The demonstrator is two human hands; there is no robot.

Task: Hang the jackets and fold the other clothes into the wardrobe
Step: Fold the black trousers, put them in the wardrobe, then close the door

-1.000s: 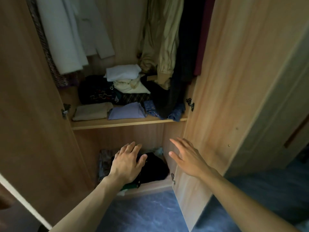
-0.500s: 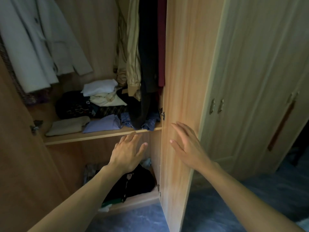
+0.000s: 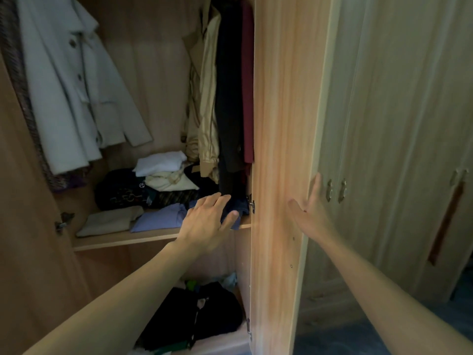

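So the right hand (image 3: 312,213) is flat against the light wooden wardrobe door (image 3: 276,124), fingers (image 3: 316,185) straight. The left hand (image 3: 207,221) hovers open, loosely spread, over the folded clothes (image 3: 158,219) on the wooden shelf (image 3: 122,242). The pale grey buttoned coat (image 3: 74,98) and shiny tan jacket (image 3: 208,98) hang above.

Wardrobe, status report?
Both hands open, empty: left hand before the shelf, right hand on the right door. Jackets hung, folded clothes shelved. Nothing blocking.

right hand (image 3: 311,213) flat against wardrobe door (image 3: 279,149), left hand (image 3: 207,221) near shelf (image 3: 122,240).
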